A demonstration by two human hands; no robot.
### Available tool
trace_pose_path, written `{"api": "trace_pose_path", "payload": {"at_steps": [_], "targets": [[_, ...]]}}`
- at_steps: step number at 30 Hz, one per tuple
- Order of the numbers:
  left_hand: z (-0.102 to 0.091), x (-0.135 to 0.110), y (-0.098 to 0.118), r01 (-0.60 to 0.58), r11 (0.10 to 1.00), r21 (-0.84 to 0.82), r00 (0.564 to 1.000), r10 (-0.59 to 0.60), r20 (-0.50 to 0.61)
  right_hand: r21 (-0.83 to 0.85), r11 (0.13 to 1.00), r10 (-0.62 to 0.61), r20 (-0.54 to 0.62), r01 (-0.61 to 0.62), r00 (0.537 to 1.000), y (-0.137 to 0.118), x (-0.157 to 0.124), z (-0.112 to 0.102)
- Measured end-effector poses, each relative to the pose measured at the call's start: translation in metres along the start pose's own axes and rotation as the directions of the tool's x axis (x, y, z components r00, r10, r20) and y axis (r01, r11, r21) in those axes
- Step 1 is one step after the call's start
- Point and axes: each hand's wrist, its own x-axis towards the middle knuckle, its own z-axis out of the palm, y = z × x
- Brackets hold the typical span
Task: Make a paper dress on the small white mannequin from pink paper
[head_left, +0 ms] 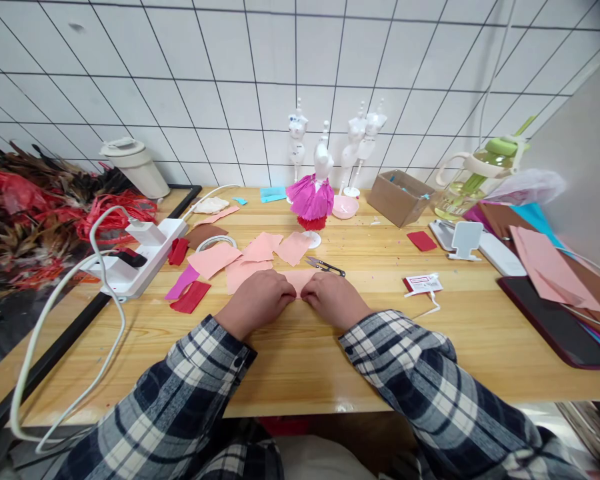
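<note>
My left hand (258, 300) and my right hand (334, 299) lie side by side on the wooden table (290, 360), fingers curled down and pressed onto a small pink paper piece (299, 280) between them. Only the paper's top edge shows beyond the knuckles. Small thread snips (326, 267) lie just past my right hand. More pink paper pieces (260, 252) lie scattered beyond my left hand. A little white mannequin in a magenta skirt (312, 195) stands further back.
A white power strip (145, 257) with a looping cable sits at the left, red and magenta scraps (189, 293) near it. Feathers (35, 200) pile at far left. A cardboard box (399, 197), green bottle (485, 173), paper sheets (550, 267) and dark tablet (555, 323) stand right.
</note>
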Motion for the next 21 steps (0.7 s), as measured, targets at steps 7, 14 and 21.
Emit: {"api": "trace_pose_path", "payload": {"at_steps": [7,14,21], "targets": [[0.003,-0.001,0.001,0.072,0.997,0.029,0.997,-0.072,-0.003,0.003,0.992,0.126,0.022,-0.126,0.992,-0.002,0.0,-0.002],[-0.001,0.003,0.009,0.022,0.985,0.173,1.0,-0.024,0.007,-0.05,0.994,0.093,0.003,-0.093,0.996,-0.007,-0.002,-0.004],[0.0,0.001,0.008,0.072,0.983,0.17,0.997,-0.077,0.022,-0.085,0.987,0.142,0.034,-0.139,0.989,-0.007,-0.002,-0.006]]}}
